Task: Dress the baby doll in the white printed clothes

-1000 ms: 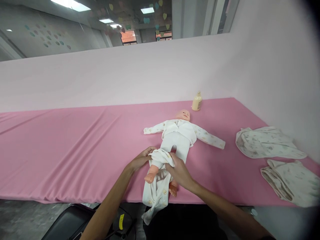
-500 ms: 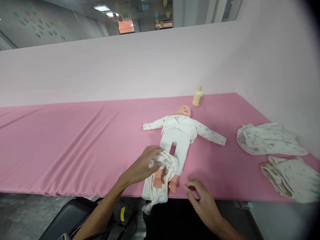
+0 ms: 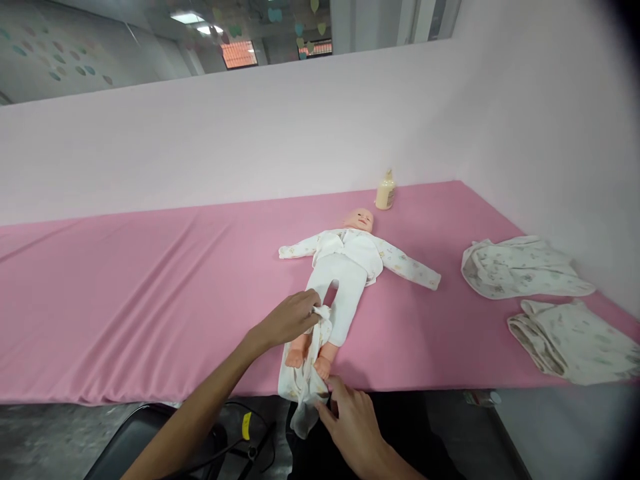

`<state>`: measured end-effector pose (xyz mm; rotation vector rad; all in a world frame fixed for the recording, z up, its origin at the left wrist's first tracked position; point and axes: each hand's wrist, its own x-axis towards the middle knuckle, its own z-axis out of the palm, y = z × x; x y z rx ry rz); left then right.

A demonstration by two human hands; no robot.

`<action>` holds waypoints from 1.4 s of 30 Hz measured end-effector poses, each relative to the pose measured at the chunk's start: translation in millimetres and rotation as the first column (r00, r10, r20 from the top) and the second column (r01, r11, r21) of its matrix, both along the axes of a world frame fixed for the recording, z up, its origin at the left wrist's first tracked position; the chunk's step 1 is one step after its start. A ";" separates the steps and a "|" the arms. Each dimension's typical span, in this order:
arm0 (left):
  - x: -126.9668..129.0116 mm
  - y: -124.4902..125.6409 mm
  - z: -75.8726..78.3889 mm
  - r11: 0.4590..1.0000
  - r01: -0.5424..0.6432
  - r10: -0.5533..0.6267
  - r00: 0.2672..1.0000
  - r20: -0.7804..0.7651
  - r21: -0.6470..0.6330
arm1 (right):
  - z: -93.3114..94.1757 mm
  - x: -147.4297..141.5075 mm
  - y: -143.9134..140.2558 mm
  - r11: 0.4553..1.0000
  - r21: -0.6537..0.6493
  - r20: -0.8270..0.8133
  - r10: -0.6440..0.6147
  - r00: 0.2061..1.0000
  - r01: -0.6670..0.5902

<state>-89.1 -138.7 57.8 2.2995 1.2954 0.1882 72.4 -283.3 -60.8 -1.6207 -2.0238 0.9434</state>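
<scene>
A baby doll lies face up on a pink-covered table, its arms spread in a white printed top and its legs in white pants. A white printed baby garment is bunched around its lower legs and hangs over the front edge. My left hand is closed on the upper part of this garment, beside the doll's shin. Close to the doll's bare feet, my right hand reaches the hanging end, thumb and fingers apart at the cloth's edge.
A cream pump bottle stands by the back wall. Two folded printed cloths lie at the table's right end. Below the front edge on the left is a black chair. The pink sheet has creases on the left.
My left hand has closed on the garment and pulled some of it up between the legs. My right hand has moved left to the garment's hanging end. The view has shifted slightly.
</scene>
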 end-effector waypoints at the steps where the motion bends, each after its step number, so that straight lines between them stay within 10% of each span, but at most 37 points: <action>1: -4.2 -0.7 -0.8 0.998 -0.053 0.054 0.998 0.036 -0.028 | -0.4 -2.8 1.3 1.000 -0.018 -0.036 -0.005 0.999 0.004; 8: -21.1 0.1 -11.7 0.971 -0.162 0.197 0.960 0.200 -0.176 | 19.1 2.6 3.0 0.992 -0.100 -0.322 0.041 0.946 -0.077; 18: -30.0 0.9 -16.1 0.938 -0.145 0.257 0.902 0.348 -0.315 | 114.8 65.8 55.0 0.920 0.391 -0.115 0.029 0.993 0.018; 21: -29.5 1.0 -19.8 0.933 -0.157 0.275 0.892 0.359 -0.325 | 109.5 55.1 51.6 0.898 0.437 0.013 0.054 0.998 -0.054; 25: -27.5 4.2 -19.1 0.930 -0.172 0.291 0.885 0.364 -0.325 | 79.2 34.7 21.0 0.806 0.391 0.197 0.398 0.896 -0.444; 30: -24.1 11.9 -2.7 0.948 -0.065 0.158 0.947 0.281 -0.313 | 60.5 34.4 5.4 0.840 0.181 -0.023 0.524 0.851 -0.512; 36: -20.1 17.4 29.7 0.943 0.079 -0.002 0.973 0.233 -0.323 | 66.0 55.2 75.5 0.983 0.144 -0.419 0.164 0.893 -0.113; 42: -26.1 23.9 47.6 0.970 0.047 0.021 0.960 0.278 -0.237 | 81.6 38.2 147.7 0.922 0.199 -0.511 0.386 0.768 -0.331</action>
